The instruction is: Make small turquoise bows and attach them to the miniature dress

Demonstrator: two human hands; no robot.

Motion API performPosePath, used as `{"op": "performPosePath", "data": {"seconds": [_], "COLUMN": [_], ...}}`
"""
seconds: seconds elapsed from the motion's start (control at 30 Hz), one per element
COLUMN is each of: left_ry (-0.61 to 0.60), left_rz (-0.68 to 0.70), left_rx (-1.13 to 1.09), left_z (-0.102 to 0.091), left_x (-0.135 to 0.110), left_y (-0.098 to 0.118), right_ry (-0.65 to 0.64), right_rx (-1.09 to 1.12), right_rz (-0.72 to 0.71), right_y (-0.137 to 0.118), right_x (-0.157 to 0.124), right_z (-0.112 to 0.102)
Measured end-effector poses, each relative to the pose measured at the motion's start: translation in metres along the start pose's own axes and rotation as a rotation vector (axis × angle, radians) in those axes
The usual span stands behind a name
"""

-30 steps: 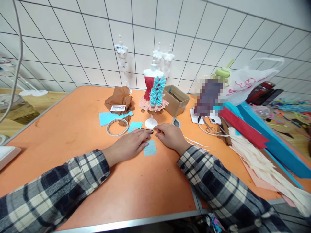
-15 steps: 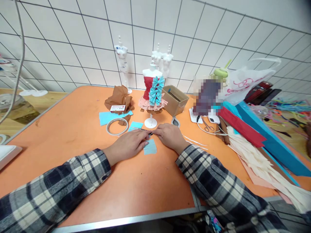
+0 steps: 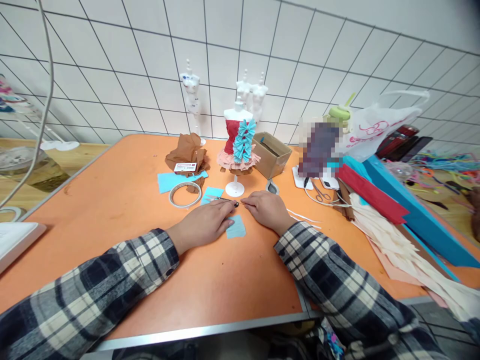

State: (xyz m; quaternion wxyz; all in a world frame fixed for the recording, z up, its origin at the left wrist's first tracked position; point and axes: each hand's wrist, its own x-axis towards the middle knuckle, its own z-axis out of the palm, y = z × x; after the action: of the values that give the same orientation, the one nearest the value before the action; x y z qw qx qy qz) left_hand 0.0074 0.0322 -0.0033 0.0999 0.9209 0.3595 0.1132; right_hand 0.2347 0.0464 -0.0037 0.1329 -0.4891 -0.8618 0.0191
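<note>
My left hand [image 3: 204,220] rests low over the table, its fingers together and pointing inward, tips close to a thin tool with a black end [image 3: 236,204]. Its thumb lies by the edge of a light blue paper-like square [image 3: 236,227]. Facing it, my right hand [image 3: 267,209] has its fingertips pressed together, a short gap from the tool's black end. Whatever is between the fingers of either hand is hidden or too small to name. Behind them stands a small dress form [image 3: 238,114] in a red bodice, blue ruffles and a pink-and-brown skirt.
A tape roll [image 3: 171,199], blue sheets [image 3: 165,184] and crumpled brown paper [image 3: 183,152] lie left. A cardboard box [image 3: 275,157], scissors [image 3: 322,196], white strips [image 3: 305,218] and a red folded strip [image 3: 371,192] are right. White dress forms [image 3: 192,92] stand behind.
My right fingertips have drawn slightly away from the tool's black end, opening a small gap between the hands. The whole view has shifted a little.
</note>
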Motion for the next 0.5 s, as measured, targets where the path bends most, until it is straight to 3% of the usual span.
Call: {"op": "performPosePath", "data": {"seconds": [0.1,0.17,0.3,0.5], "left_ry": [0.012,0.025,0.035,0.121], "left_rz": [-0.002,0.001,0.012,-0.01], "left_rx": [-0.019,-0.025,-0.019,-0.05], "left_z": [0.001,0.002,0.003,0.001], "left_x": [-0.001,-0.002,-0.004,-0.001], "left_y": [-0.001,-0.001,-0.001,-0.01], "right_ry": [0.068,0.093,-0.057,-0.163], "right_rx": [0.037,0.102,0.264,0.247], "right_rz": [0.028,-0.03,-0.275,-0.27], "right_y": [-0.003,-0.008,-0.022,-0.031], "right_x": [-0.006,-0.012,-0.024,-0.028], "right_z": [-0.008,-0.011,-0.009,-0.004]}}
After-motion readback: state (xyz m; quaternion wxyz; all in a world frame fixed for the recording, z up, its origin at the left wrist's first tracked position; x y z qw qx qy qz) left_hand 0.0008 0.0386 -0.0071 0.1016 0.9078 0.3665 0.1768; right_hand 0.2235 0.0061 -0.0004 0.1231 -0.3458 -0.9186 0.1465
